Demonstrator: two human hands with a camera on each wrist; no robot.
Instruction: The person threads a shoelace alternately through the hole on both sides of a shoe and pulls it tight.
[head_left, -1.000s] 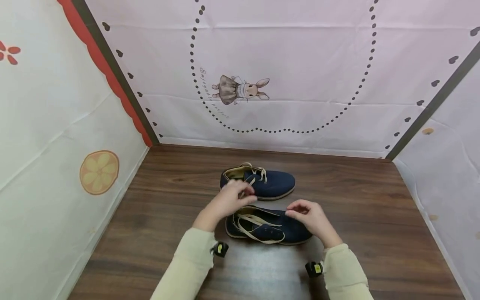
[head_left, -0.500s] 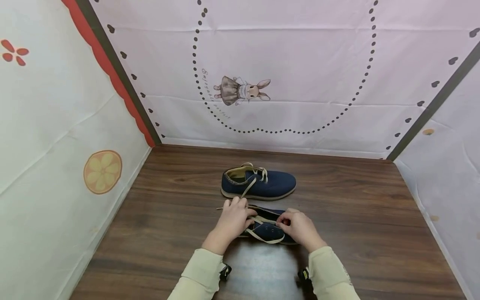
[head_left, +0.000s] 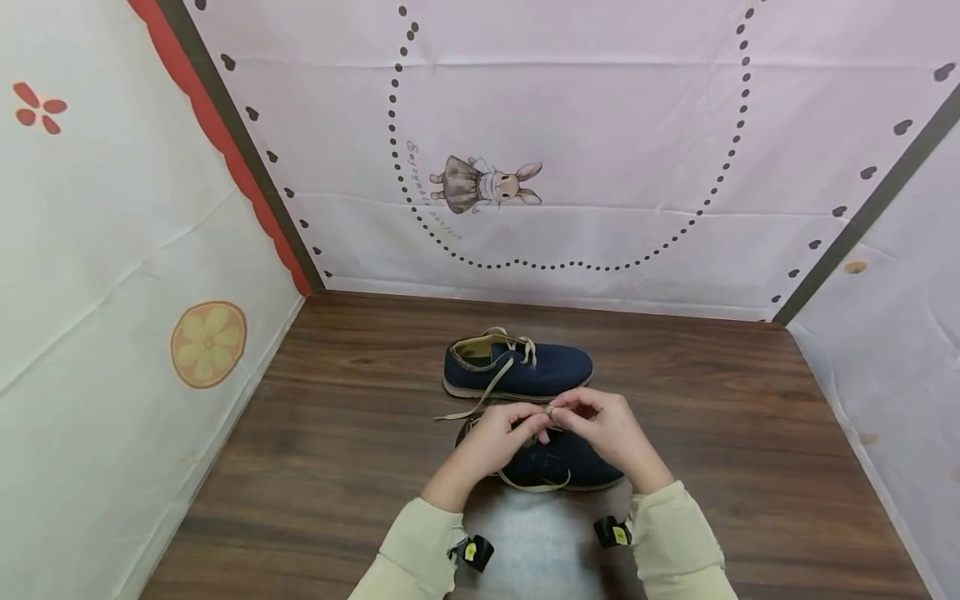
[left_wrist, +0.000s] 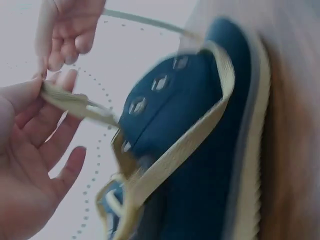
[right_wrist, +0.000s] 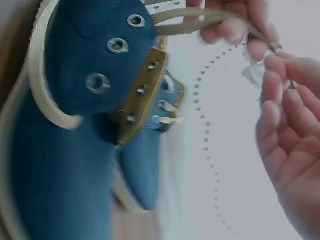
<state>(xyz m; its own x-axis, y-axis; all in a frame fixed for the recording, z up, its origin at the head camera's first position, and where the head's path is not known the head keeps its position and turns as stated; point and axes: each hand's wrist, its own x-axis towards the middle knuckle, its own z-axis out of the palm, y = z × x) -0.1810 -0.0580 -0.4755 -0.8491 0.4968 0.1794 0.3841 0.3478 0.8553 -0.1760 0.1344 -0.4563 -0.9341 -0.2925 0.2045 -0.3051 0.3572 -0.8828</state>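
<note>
Two navy blue shoes with tan soles and beige laces lie on the wooden surface, toes to the right. Over the near shoe [head_left: 588, 462], both hands meet at a beige shoelace [left_wrist: 70, 101]. My left hand [head_left: 487, 442] pinches it between thumb and fingers. Fingertips of my right hand [head_left: 615, 429] pinch the lace close to its end, as the right wrist view shows. That lace rises from the shoe's opening. Another stretch of lace [right_wrist: 40, 65] loops over the outer eyelet flap [left_wrist: 167, 95], whose metal eyelets show several bare holes.
Just behind stands the far shoe [head_left: 555, 371], its lace threaded through the upper eyelets and one loose end [head_left: 472, 412] trailing onto the wooden surface [head_left: 360, 400]. Printed cloth walls [head_left: 600, 125] enclose the back and both sides.
Both hands came down to the near shoe, took hold of its lace and raised it, drawing together above the opening. The shoes stay in place.
</note>
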